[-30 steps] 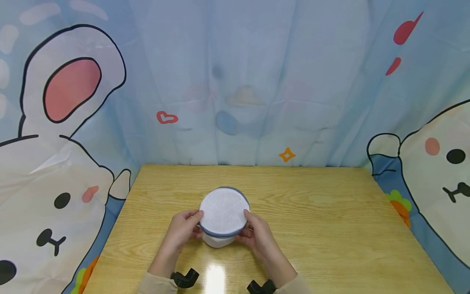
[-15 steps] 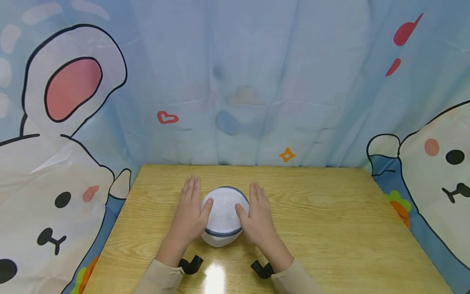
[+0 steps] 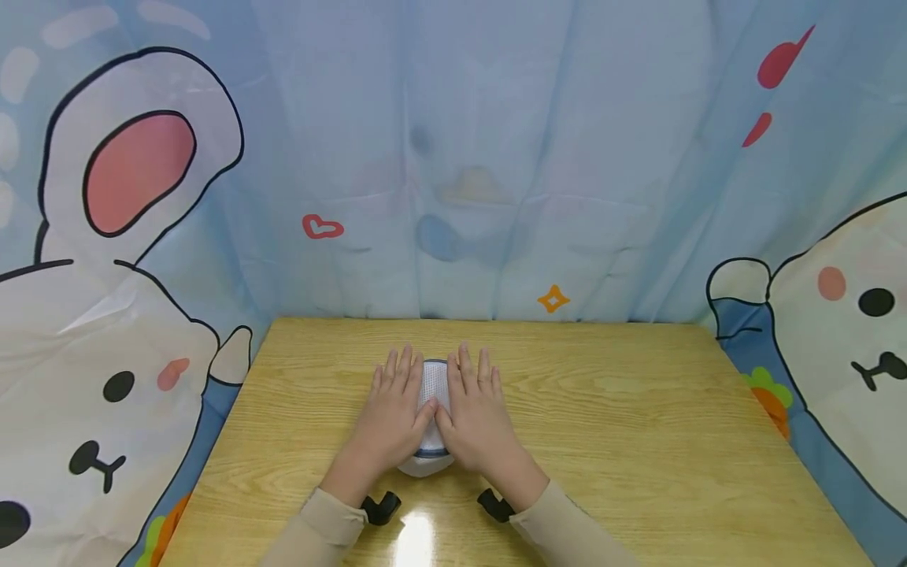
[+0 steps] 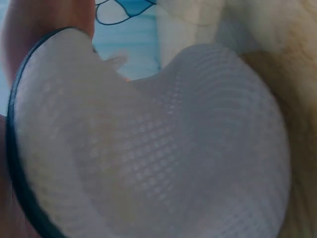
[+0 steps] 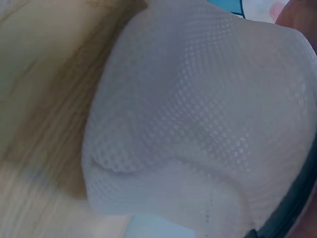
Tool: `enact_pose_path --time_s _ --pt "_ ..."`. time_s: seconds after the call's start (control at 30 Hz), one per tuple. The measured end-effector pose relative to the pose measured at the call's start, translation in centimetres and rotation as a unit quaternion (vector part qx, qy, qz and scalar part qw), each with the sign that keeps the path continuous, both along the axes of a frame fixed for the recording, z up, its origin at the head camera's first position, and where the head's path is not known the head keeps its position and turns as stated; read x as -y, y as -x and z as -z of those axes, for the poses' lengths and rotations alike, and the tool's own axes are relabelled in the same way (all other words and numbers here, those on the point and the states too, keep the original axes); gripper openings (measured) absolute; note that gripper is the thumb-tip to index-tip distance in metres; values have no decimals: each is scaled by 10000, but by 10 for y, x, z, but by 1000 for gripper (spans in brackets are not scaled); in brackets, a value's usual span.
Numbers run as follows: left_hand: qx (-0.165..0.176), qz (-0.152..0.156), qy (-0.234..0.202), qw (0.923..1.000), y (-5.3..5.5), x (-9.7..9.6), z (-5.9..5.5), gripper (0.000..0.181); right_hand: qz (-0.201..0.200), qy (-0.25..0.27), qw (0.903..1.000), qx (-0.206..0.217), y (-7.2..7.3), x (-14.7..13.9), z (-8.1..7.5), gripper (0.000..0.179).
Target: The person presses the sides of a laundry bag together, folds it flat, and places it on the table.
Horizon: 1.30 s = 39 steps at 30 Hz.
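Note:
A round white mesh laundry bag (image 3: 435,382) with blue trim stands on the wooden table, mostly covered by both hands in the head view. My left hand (image 3: 388,421) lies flat over its left side, fingers straight and pointing away. On its right side rests my right hand (image 3: 484,421), likewise with straight fingers. The two thumbs nearly meet over the middle of the top. In the left wrist view the mesh side (image 4: 148,148) looks dented below the dark trim (image 4: 20,183). The right wrist view shows creased mesh (image 5: 188,124) with a dark zipper-like edge (image 5: 292,198).
The wooden table (image 3: 623,425) spreads out around the bag. Behind it hangs a light blue curtain (image 3: 609,157) printed with cartoon animals. A black wrist device (image 3: 381,509) sits at the left cuff and another black device (image 3: 494,505) at the right.
Both hands let go of the bag's rim, straightened their fingers, and moved inward over its top. The bag has stayed in about the same place.

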<state>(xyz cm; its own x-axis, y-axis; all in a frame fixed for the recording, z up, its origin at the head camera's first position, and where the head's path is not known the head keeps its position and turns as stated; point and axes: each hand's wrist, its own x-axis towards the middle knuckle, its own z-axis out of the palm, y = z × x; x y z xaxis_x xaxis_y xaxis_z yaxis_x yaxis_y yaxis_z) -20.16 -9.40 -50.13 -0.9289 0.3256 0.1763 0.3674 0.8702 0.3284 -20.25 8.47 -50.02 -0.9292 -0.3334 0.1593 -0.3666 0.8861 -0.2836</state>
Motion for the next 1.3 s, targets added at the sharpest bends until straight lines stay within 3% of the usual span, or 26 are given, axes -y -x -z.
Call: enact_pose_path --time_s 0.33,1.3 --pt "104 -3 122 9999 0 -2 17 76 -58 -74 9998 165 3 0 14 72" --pt "393 -94 185 9990 1 -2 40 78 -56 -170 9989 422 1 3 28 70"
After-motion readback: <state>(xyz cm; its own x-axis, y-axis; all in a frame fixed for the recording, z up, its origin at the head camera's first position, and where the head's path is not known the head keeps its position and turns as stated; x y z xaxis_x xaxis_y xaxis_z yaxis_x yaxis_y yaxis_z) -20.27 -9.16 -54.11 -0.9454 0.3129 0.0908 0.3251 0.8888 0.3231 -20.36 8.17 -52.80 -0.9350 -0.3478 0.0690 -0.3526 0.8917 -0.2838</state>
